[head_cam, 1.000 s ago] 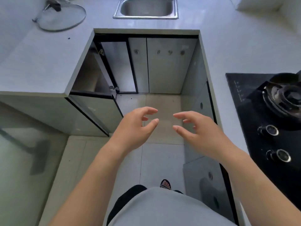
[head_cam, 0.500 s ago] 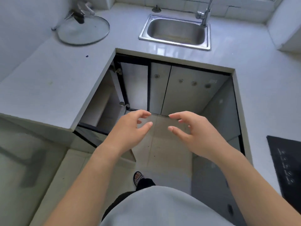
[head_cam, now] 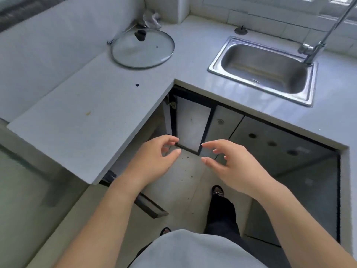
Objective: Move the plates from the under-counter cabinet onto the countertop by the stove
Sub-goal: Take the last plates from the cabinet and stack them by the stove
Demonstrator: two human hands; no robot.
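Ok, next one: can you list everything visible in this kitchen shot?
Round glass pot lid with black knob: one, clear, on the countertop, left.
Stainless steel sink: one, silver, set into the countertop, right.
Chrome tap: one, silver, at the sink's far right corner.
Dark round sink stopper: one, behind the sink.
Crumpled bag: one, greyish, in the corner behind the lid.
White countertop: one, L-shaped.
Black-framed cabinet door: one, white, open, under the inner corner.
Plates: none in view.
Patterned slippers: two, black-and-white, on the floor.
Left hand: empty, fingers loosely curled.
Right hand: empty, likewise, apart from the left.
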